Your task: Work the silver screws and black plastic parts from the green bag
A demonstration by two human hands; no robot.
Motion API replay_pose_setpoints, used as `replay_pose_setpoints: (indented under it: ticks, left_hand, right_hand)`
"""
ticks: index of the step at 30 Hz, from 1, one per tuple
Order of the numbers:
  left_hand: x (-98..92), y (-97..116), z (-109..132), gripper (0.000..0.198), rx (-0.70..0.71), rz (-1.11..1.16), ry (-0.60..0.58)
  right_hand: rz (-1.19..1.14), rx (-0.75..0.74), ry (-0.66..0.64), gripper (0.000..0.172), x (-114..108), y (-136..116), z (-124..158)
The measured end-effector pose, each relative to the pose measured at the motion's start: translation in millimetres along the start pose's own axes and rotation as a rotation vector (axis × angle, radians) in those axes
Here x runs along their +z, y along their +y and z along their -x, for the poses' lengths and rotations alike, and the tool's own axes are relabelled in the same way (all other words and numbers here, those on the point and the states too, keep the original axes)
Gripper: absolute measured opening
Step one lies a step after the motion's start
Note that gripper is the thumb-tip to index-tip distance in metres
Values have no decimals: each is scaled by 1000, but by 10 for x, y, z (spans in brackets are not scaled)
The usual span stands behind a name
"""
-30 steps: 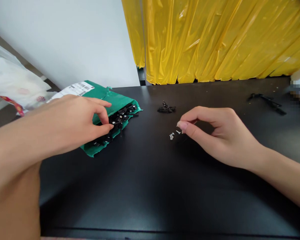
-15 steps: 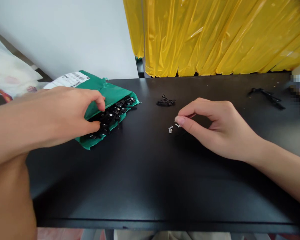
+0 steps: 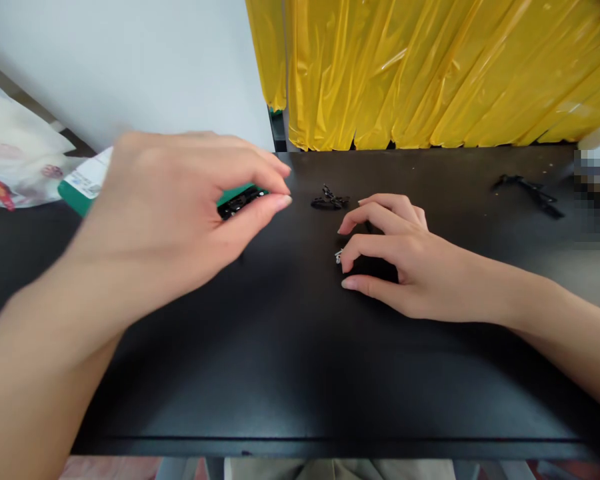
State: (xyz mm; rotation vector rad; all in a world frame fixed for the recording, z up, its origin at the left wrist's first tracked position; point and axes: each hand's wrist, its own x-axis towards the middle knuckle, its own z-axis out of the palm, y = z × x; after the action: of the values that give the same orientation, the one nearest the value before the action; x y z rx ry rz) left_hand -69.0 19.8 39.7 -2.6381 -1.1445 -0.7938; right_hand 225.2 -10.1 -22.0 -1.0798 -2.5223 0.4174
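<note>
Left hand (image 3: pixel 180 207) has come up off the green bag (image 3: pixel 75 193) of black parts (image 3: pixel 240 202). Thumb and forefinger are nearly together, can't tell if a part's between them. Right hand (image 3: pixel 405 267) has quit pinching and now lies slack on the table (image 3: pixel 300 373), fingers loosely curled, with the little screws (image 3: pixel 339 255) right at its forefinger tip.

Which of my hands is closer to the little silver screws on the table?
Right. The right hand rests on the table, fingertips right beside the silver screws; the left hand hovers farther left, over the green package.
</note>
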Motion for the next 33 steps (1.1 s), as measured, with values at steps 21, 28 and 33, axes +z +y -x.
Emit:
replay_pose_setpoints:
  ticks: [21, 28, 33]
  left_hand:
    - [556, 274, 16, 23, -140, 290, -19]
    - [595, 249, 64, 42, -49, 156, -20]
    - [651, 264, 94, 45, -93, -10, -124]
  right_hand:
    - [251, 183, 31, 70, 73, 61, -44]
    - [249, 242, 140, 55, 79, 47, -87]
    - [286, 316, 100, 57, 105, 74, -106]
